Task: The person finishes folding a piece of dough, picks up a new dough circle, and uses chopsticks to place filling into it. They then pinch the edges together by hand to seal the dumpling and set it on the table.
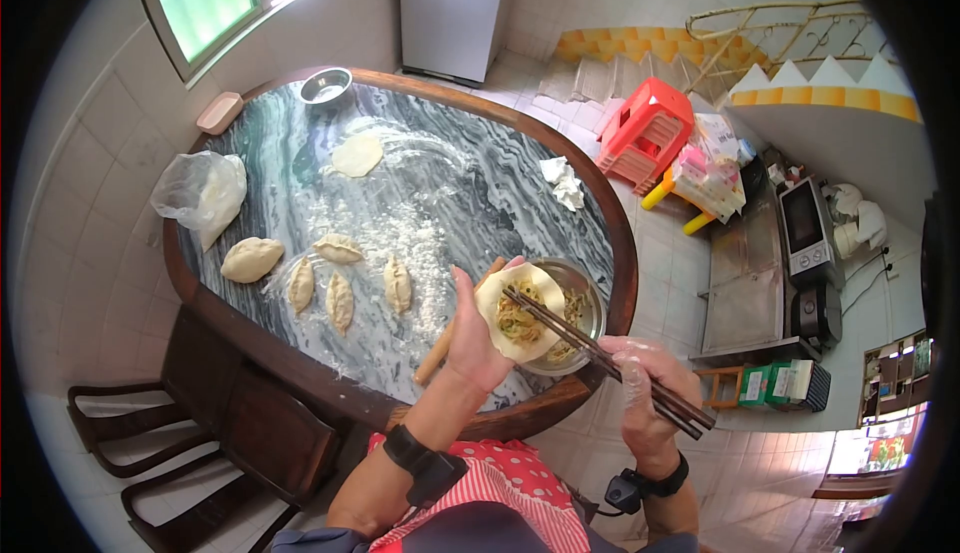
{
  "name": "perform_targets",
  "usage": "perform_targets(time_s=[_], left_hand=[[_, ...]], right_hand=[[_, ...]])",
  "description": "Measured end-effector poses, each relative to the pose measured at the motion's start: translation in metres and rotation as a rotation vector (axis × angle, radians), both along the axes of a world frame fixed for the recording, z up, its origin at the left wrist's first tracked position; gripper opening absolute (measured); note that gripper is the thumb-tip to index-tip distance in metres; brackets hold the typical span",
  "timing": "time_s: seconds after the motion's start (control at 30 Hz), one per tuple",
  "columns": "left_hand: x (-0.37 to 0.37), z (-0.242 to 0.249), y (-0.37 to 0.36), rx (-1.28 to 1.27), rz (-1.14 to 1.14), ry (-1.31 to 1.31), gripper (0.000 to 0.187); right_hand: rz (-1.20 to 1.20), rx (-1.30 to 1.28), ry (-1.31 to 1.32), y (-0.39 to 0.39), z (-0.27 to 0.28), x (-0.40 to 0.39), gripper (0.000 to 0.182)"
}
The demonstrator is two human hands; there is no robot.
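On my left hand (478,338) lies a round dough wrapper (490,303) with a heap of filling (518,323) in its middle. My right hand (655,383) grips dark chopsticks (590,348), whose tips touch the filling. Behind the wrapper, partly hidden, a metal bowl (597,313) holds more filling. A wooden rolling pin (433,358) lies left of my left hand, partly covered by it. Several shaped dumplings (340,303) rest on the floured marble table (480,183), beside a lump of dough (252,260). Farther back lies a flat wrapper (358,155).
A plastic bag (215,193), a pink dish (220,113) and a steel bowl (326,86) stand along the table's far left edge. Crumpled tissue (563,185) lies near the right edge. Dark wooden chairs (270,428) stand at lower left, red stools (648,133) beyond the table.
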State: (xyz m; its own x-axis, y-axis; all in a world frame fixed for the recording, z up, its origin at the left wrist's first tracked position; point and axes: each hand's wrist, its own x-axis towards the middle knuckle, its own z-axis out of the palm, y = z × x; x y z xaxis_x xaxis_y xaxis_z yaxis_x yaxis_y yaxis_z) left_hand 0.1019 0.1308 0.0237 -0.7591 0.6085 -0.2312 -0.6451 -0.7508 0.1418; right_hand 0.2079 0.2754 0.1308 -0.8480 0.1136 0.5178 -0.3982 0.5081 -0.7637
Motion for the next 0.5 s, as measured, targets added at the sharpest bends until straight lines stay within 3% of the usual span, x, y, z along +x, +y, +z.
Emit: perform_targets(time_s=[0.23,0.4,0.47,0.5], left_hand=[[-0.003,-0.002,-0.003,-0.027,-0.005,-0.017,0.083],[-0.01,-0.007,-0.02,0.028,0.06,-0.039,0.083],[-0.012,0.001,-0.025,0.026,0.067,-0.029,0.083],[-0.012,0.006,-0.028,0.016,0.065,-0.028,0.083]], right_hand=[[-0.01,0.047,-0.034,0.005,-0.004,-0.004,0.005],[-0.234,-0.117,0.045,0.028,-0.019,0.015,0.012],[-0.244,-0.102,-0.038,0.045,-0.05,0.023,0.007],[-0.188,0.09,-0.036,0.051,-0.067,0.024,0.006]])
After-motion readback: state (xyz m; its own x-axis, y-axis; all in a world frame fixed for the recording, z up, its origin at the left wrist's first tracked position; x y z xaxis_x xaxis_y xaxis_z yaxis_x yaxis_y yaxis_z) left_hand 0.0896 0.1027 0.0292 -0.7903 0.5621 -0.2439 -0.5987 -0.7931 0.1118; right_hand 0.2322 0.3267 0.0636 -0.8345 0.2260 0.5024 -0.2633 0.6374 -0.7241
